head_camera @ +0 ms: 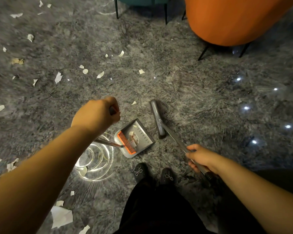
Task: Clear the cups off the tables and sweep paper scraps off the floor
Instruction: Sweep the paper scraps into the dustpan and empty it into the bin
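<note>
Grey, glossy floor (184, 78) with a streaky marbled pattern fills the head view, and we look straight down at it past our own two bare arms. Our left hand (98, 114) is curled into a fist around the top of a long dustpan handle (107, 142), which slants down to a grey dustpan (139, 134) sitting on the floor just in front of our feet. An orange comb strip (126, 144) runs along the rear edge of the pan, and a few white scraps lie inside the pan. Our right hand (199, 157) grips the thin metal broom handle (173, 138) partway along, fingers wrapped around it. That handle leads forward to a grey broom head (157, 119) resting on the floor just right of the dustpan, apart from it. White paper scraps (58, 77) are scattered over the floor, mostly to the left and ahead, with a single small scrap (134, 103) just beyond the pan and larger torn pieces (61, 217) at lower left beside our arm. Bright curved light reflections shine on the floor under our left forearm, and small light spots dot the right side. Our dark shoes (140, 171) with sparkly bows point forward below the pan. At the top right stands an orange chair (230, 21) on thin black legs, and a teal chair (142, 0) shows at the top edge beside it.
</note>
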Demonstrator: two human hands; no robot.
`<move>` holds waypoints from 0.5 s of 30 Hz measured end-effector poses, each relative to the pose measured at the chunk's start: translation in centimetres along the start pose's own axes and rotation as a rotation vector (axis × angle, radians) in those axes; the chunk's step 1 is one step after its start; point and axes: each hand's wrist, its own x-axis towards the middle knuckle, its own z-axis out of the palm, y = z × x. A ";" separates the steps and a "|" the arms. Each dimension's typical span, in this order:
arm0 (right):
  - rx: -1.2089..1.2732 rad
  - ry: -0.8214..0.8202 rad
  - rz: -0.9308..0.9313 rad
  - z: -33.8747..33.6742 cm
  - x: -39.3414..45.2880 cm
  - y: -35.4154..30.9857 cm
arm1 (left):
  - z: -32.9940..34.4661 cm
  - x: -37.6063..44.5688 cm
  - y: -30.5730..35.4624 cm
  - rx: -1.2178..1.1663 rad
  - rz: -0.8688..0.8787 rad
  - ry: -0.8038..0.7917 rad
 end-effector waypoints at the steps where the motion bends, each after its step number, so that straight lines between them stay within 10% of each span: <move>1: 0.061 0.001 0.033 0.0 0.2 -0.1 | 0.1 -0.1 0.0 0.001 0.004 0.003; 15: -0.026 0.109 -0.065 1.9 0.9 -2.6 | -0.5 -0.7 -1.3 -0.026 -0.029 0.011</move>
